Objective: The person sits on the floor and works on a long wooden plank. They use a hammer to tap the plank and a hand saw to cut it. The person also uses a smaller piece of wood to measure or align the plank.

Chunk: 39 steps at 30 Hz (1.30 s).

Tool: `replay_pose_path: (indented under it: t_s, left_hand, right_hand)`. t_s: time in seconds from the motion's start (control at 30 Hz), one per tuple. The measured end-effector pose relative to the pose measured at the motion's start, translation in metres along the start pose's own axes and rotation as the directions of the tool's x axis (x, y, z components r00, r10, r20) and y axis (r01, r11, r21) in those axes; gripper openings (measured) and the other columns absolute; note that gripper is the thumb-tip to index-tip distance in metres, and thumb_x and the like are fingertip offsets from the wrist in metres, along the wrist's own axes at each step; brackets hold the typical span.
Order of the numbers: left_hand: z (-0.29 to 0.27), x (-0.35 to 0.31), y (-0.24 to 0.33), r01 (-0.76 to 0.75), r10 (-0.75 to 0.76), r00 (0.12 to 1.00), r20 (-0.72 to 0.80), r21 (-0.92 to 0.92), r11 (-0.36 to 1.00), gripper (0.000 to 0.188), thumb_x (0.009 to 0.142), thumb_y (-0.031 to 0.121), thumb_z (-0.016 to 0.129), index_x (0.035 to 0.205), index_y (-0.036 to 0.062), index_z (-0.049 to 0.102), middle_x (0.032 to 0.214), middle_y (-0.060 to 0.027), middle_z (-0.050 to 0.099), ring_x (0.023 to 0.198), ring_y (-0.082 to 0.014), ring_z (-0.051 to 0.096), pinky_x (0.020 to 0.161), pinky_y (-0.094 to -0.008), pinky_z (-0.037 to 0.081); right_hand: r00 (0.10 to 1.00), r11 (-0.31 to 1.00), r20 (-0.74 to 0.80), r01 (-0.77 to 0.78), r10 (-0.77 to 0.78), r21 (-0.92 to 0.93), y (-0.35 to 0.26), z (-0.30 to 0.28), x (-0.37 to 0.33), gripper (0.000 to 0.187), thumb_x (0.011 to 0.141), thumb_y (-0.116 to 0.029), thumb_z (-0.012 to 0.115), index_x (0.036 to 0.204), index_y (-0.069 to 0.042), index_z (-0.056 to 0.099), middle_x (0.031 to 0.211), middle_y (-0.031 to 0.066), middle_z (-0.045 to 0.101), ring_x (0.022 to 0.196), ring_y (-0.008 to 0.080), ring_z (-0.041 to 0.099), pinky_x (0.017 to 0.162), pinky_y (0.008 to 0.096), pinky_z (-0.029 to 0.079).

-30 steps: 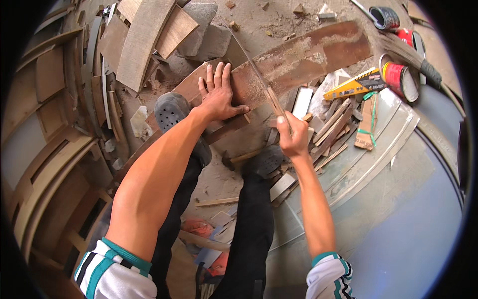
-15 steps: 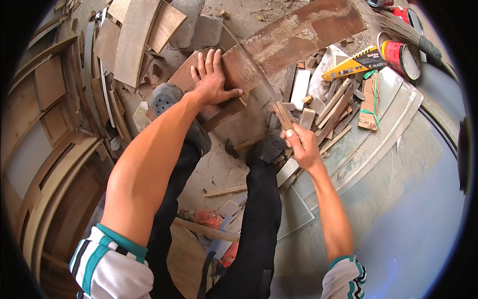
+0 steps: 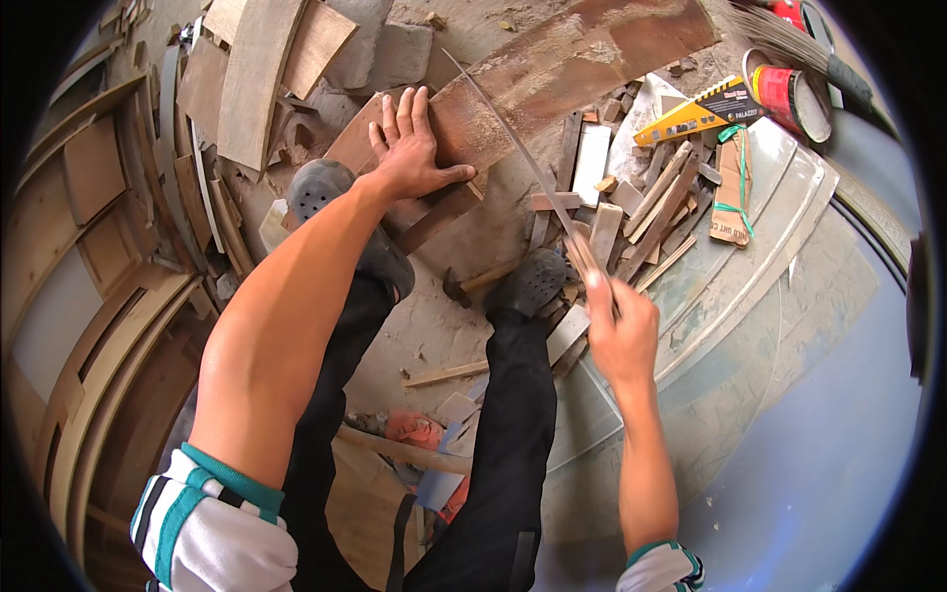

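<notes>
A long reddish-brown wooden board [image 3: 592, 64] with a scraped, patchy face slants across the top. My left hand [image 3: 406, 153] lies flat on its near-left end, fingers stretched out, pressing down without gripping. My right hand [image 3: 623, 331] is closed round the wooden handle of a handsaw [image 3: 515, 138]. The saw's long, narrow blade runs up and left across the board, just right of my left hand; its toothed edge is too blurred to make out. A smaller brown wood block [image 3: 442, 219] shows beneath the board, beside my grey clog [image 3: 321, 187].
Wood offcuts [image 3: 661, 207] are heaped at right by a yellow-black saw sleeve [image 3: 695, 113], a red can [image 3: 779, 94] and a brush [image 3: 789, 44]. Glass sheets [image 3: 750, 326] lie at right. A hammer [image 3: 473, 281] rests between my feet. Wooden frames [image 3: 118, 326] stand left.
My right hand has drawn the saw back, down and to the right, toward me. My left hand stays flat on the board; the whole view has shifted slightly.
</notes>
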<state>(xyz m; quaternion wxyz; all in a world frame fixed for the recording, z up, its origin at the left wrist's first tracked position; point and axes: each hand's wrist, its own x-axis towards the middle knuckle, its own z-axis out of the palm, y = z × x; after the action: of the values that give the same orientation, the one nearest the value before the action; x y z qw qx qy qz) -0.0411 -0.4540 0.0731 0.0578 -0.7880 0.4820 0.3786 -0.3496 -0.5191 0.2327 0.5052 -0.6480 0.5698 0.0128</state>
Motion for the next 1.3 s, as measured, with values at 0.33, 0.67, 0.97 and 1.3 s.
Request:
replay_pose_path:
  t_s: [0.33,0.67,0.97,1.3]
  left_hand:
    - [-0.005,0.005,0.009,0.025,-0.025,0.998,0.059,-0.001,1.0,0.144,0.067,0.071,0.08,0.157,0.0011,-0.009,0.164,-0.0248,-0.006,0.149,-0.0484,-0.02,0.115,-0.0696,-0.001]
    - [-0.006,0.003,0.008,-0.003,0.004,0.999,0.035,-0.025,1.0,0.14,0.071,0.067,0.08,0.157,0.0002,-0.008,0.164,-0.0257,-0.007,0.149,-0.0495,-0.018,0.115,-0.0689,-0.002]
    - [-0.003,-0.002,0.007,0.013,-0.014,1.0,0.026,0.009,1.0,0.142,0.07,0.069,0.079,0.156,-0.0015,-0.008,0.164,-0.0265,-0.006,0.149,-0.05,-0.016,0.115,-0.0678,-0.002]
    - [0.0,0.001,0.005,0.003,-0.002,1.0,0.01,-0.033,0.999,0.142,0.068,0.066,0.081,0.157,-0.0002,-0.006,0.164,-0.0264,-0.005,0.15,-0.049,-0.016,0.115,-0.0689,-0.002]
  right_hand:
    - [0.997,0.997,-0.048,0.055,-0.053,0.06,-0.006,0.069,0.097,0.053,0.097,-0.04,0.064,0.067,0.003,0.053,0.06,0.0245,0.047,0.052,0.0379,0.038,0.051,0.0436,0.038]
    - [0.991,0.995,-0.081,0.101,-0.102,-0.02,0.001,0.068,0.112,0.052,0.099,-0.039,0.063,0.067,0.002,0.057,0.053,0.0101,0.046,0.052,0.0144,0.04,0.051,0.0343,0.037]
    - [0.997,0.998,-0.064,0.041,-0.038,0.048,0.047,0.038,0.031,0.032,0.097,-0.034,0.067,0.089,-0.003,0.075,0.06,0.0182,0.057,0.048,0.0196,0.051,0.051,0.0371,0.043]
    - [0.996,0.996,-0.06,0.073,-0.07,0.059,0.023,0.071,0.095,0.055,0.096,-0.045,0.065,0.068,0.002,0.059,0.055,0.0171,0.046,0.047,0.0262,0.042,0.05,0.0397,0.039]
